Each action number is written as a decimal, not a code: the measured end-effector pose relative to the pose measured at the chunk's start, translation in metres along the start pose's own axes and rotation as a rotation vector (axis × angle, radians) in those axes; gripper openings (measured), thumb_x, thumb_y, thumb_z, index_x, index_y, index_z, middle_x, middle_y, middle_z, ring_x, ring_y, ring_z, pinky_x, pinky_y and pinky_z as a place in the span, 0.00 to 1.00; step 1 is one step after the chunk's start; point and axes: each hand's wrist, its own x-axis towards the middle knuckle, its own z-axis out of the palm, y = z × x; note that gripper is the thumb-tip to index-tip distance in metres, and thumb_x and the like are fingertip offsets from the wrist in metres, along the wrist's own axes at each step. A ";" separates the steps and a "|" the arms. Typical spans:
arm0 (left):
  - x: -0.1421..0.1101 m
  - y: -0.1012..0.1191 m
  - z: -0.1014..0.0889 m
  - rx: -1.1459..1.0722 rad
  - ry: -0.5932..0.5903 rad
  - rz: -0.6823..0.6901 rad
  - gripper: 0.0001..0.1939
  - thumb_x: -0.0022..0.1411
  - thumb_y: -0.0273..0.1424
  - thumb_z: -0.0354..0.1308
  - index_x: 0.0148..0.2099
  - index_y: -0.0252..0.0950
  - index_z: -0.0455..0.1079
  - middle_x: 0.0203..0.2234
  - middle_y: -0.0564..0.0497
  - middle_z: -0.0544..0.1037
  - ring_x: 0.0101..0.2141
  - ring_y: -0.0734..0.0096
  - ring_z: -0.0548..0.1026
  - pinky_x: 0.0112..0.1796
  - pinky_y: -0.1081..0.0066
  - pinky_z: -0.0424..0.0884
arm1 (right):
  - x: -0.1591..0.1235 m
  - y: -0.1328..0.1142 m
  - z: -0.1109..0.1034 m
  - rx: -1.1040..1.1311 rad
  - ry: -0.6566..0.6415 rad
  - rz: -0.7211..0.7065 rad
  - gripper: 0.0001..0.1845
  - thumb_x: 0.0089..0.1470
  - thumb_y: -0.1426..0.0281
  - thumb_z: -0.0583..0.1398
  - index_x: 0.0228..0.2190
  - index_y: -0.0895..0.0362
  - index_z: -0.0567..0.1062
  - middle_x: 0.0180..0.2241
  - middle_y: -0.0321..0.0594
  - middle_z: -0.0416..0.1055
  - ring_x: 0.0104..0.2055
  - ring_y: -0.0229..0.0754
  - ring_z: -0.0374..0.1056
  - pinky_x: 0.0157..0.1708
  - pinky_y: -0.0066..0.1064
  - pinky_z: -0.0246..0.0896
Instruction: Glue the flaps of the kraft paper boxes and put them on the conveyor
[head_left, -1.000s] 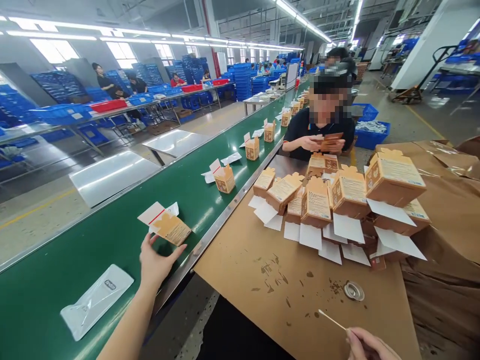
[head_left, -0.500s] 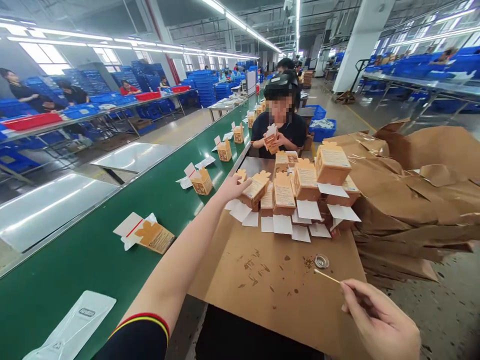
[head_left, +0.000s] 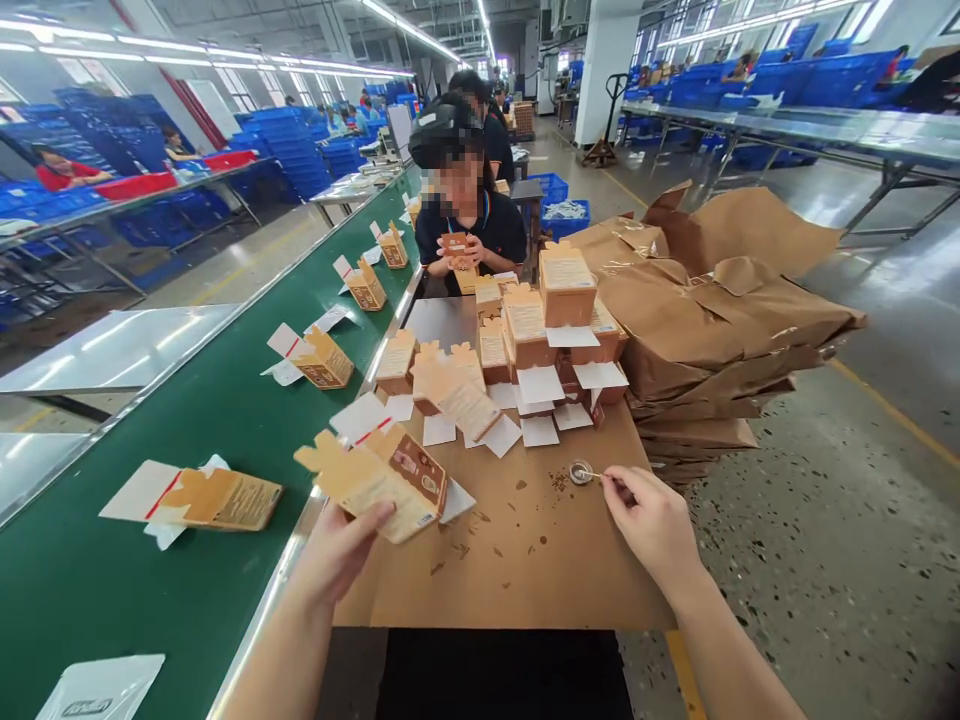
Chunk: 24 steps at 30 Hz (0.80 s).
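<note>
While the left hand (head_left: 341,548) grips a carton (head_left: 394,482) lower left of centre, the right hand (head_left: 654,520), lower right, pinches a swab (head_left: 593,474), its tip apparently in a dish (head_left: 574,479).

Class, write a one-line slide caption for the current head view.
Left hand holds a printed box near a green belt; right hand holds a swab at a small dish.

Premises: factory hall, packing area. Evidence noted: a long green conveyor belt (head_left: 82,590) bearing printed cartons (head_left: 328,360); blue crates (head_left: 274,150) in tall stacks; long metal counters (head_left: 787,128) to either side; strip lights (head_left: 169,61) overhead; a pallet truck (head_left: 600,152) beside a thick pillar (head_left: 598,70); several workers (head_left: 502,228) at stations; speckled hard floor (head_left: 810,540), marked with yellow lines (head_left: 896,413).
</note>
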 end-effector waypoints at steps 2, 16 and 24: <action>-0.018 -0.024 0.005 0.023 -0.045 -0.065 0.52 0.42 0.60 0.90 0.63 0.38 0.86 0.51 0.32 0.93 0.60 0.23 0.90 0.63 0.33 0.86 | 0.003 0.005 0.003 0.000 -0.021 0.011 0.26 0.79 0.50 0.61 0.33 0.49 0.86 0.29 0.40 0.83 0.26 0.44 0.76 0.31 0.34 0.75; -0.025 -0.059 0.053 0.210 -0.043 -0.042 0.42 0.51 0.60 0.87 0.57 0.39 0.80 0.56 0.34 0.92 0.58 0.33 0.91 0.58 0.42 0.88 | -0.061 -0.077 0.032 0.365 -0.332 0.042 0.17 0.78 0.64 0.64 0.34 0.50 0.86 0.28 0.37 0.80 0.26 0.40 0.75 0.28 0.28 0.76; -0.024 -0.057 0.057 0.269 -0.042 0.000 0.39 0.52 0.57 0.86 0.56 0.40 0.80 0.55 0.37 0.92 0.57 0.36 0.91 0.59 0.43 0.87 | -0.064 -0.076 0.066 0.397 -0.366 -0.007 0.17 0.78 0.66 0.62 0.36 0.51 0.86 0.28 0.36 0.79 0.25 0.38 0.73 0.29 0.27 0.74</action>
